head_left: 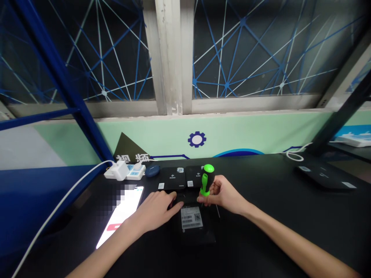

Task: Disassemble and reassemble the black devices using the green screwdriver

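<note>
My right hand (224, 195) is closed around the lower part of a green-and-black screwdriver (208, 179). The screwdriver stands nearly upright, its tip over the far right part of a black box (199, 236) with a white label. Whether the tip touches a screw is too dark to tell. A thin metal rod (217, 211) shows just below my right fingers. My left hand (158, 208) lies with thumb and fingers apart at the far left edge of that box, the thumb touching it beside the label.
Behind the hands lie two black boxes, one (172, 178) left and one (193, 177) right. A dark blue case (152, 171), a white power strip (139, 172) with a plugged-in charger (119, 170), and a lit phone (127, 204) are at left. Another black box (324, 177) lies far right.
</note>
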The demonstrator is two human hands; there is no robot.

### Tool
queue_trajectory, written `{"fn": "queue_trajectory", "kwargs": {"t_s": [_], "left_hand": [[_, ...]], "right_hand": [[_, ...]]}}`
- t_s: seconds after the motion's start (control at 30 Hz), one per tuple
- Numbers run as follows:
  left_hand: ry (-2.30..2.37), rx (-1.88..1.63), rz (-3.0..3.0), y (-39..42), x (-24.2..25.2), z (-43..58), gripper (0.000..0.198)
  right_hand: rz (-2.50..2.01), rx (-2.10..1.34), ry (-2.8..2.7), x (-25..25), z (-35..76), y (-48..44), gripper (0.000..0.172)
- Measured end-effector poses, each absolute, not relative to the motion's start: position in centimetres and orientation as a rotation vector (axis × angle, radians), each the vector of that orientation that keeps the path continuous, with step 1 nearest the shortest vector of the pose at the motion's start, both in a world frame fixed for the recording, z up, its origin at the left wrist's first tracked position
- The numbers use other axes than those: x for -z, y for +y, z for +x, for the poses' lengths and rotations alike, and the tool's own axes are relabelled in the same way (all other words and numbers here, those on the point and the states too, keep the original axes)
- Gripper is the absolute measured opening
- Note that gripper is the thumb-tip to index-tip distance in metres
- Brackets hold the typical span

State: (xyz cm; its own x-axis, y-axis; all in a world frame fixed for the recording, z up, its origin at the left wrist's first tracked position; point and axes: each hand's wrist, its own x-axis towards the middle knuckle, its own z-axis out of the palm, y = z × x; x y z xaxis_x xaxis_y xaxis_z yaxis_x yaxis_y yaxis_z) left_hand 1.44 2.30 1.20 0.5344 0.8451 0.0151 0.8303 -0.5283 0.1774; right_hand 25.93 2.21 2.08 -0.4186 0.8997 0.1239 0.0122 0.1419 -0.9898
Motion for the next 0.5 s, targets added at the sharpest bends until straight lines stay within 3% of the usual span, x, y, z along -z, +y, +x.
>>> {"fn": "queue_trajectory", "kwargs": {"t_s": [0.5], "left_hand": [[1.439,-0.133,2.629,2.32,-1.36,1.55,0.047]], "right_hand": [[-0.875,-1.457,-1.637,-1.99,26.41,2.54,0.035]]}}
